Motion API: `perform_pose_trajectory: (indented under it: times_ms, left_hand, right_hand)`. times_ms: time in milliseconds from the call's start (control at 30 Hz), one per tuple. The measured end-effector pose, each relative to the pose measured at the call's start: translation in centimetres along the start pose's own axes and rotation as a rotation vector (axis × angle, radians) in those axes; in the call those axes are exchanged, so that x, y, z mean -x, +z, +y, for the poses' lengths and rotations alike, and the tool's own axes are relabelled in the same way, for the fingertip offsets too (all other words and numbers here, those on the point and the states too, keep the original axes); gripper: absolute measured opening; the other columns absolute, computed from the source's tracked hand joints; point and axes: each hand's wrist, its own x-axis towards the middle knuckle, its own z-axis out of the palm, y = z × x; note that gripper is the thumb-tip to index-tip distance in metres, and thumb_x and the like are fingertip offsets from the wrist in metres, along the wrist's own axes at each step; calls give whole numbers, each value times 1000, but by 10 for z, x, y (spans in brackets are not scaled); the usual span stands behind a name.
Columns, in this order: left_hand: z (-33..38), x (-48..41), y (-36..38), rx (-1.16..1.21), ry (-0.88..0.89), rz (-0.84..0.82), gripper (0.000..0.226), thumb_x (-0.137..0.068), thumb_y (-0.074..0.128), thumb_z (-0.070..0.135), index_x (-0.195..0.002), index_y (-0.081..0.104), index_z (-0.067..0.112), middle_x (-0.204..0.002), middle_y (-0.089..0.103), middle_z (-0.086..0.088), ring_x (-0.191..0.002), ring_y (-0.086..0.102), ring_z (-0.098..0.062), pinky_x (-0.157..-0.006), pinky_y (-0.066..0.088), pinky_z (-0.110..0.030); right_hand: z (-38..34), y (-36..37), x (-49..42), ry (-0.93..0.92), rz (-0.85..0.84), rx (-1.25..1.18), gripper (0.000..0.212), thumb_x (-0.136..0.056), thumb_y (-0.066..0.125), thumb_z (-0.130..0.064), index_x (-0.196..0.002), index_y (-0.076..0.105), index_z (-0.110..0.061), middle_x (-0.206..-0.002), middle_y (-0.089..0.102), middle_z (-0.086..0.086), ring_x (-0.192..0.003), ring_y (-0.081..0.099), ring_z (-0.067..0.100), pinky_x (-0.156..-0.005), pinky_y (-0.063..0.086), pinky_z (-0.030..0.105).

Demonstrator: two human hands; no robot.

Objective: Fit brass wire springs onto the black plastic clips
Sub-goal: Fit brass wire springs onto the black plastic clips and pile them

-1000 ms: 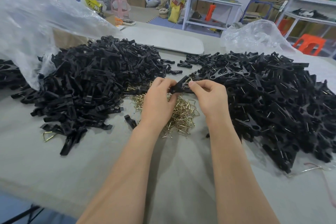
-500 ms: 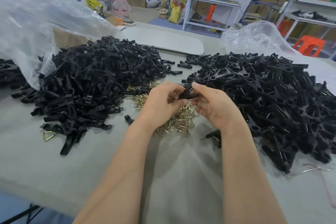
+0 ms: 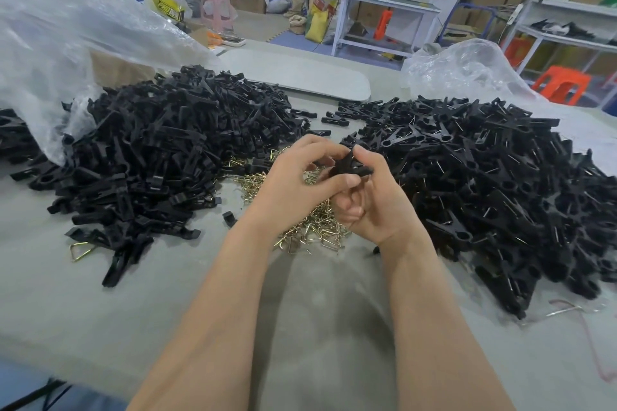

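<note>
A clear plastic bag [image 3: 66,37] slumps at the far left, beside a heap of black clip pieces [image 3: 160,160] on the grey worktop [image 3: 167,310]. In the middle lie the brass springs [image 3: 310,233]. Above them the left hand [image 3: 293,187] and right hand [image 3: 377,207] both pinch one black clip [image 3: 347,168], fingers curled. A second clip heap [image 3: 500,183] spreads to the right.

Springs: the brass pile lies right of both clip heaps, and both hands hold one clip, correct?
No: in the head view the springs lie between the left heap and right heap. The left hand and right hand do hold one clip.
</note>
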Motion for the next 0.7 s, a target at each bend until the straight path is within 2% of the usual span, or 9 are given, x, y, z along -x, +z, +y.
perform_pose_trajectory:
  times_ms: [67,200,267,367,433,500,567,633,700]
  left_hand:
    - [0,0,-1,37,2,-8,28,-78,76,17,-102,66,28,-106,62,5,-93,59,-5,-87,45,-19]
    - [0,1,-2,89,-30,-1,26,-76,75,23,-95,65,36,-98,68,7,-94,62,-8,-92,48,-29]
    - [-1,0,-2,122,-90,4,23,-77,76,23,-97,68,31,-93,69,8,-92,62,-7,-92,48,-31]
    - [-9,0,-3,-52,-145,-65,22,-80,74,25,-100,68,31,-94,68,14,-94,60,-4,-90,44,-28]
    - [-12,2,-2,-210,-168,-134,28,-81,72,27,-108,66,30,-104,64,13,-98,55,-2,-89,39,-24]
    - [-14,2,-1,-258,-175,-138,40,-82,70,29,-121,60,31,-115,56,11,-103,50,-1,-96,39,-24]
    - [-10,-1,-2,-204,-191,7,51,-84,67,34,-132,50,32,-129,46,9,-109,48,0,-97,39,-21]
    - [-9,-4,-9,-64,-251,344,45,-89,62,30,-132,49,27,-130,45,8,-104,50,5,-87,42,-10]
    - [-11,-6,-18,144,-368,712,29,-93,56,21,-122,55,21,-121,54,6,-97,53,5,-84,45,-7]
  right_hand:
    - [2,2,-2,-23,11,-11,42,-76,53,-48,-65,65,-9,-40,49,-4,-28,36,2,-30,29,13]
    - [6,4,-3,-31,14,-82,40,-78,56,-46,-71,67,-8,-44,51,-3,-30,42,3,-30,34,12]
    - [3,0,-2,18,36,-35,55,-73,55,-60,-79,71,-7,-55,61,3,-38,54,7,-36,43,14]
    - [-8,-8,3,119,182,246,84,-58,48,-81,-87,68,-4,-67,68,11,-51,63,16,-47,51,21]
    - [-11,-11,4,103,296,499,64,-71,59,-68,-85,68,-6,-67,66,7,-54,60,15,-50,50,21]
    - [-11,-9,3,-55,427,635,31,-86,67,-37,-82,68,-7,-63,63,1,-58,56,14,-54,48,20]
    - [-18,-9,2,-337,562,320,35,-83,68,-37,-92,66,-3,-72,69,0,-70,63,13,-63,52,21]
    - [-29,-10,7,-549,507,-220,72,-75,67,-50,-123,51,1,-99,70,8,-94,68,17,-79,56,26]
    - [-30,-8,7,-539,520,-248,91,-75,64,-54,-143,30,-4,-114,62,9,-105,64,19,-87,55,27]
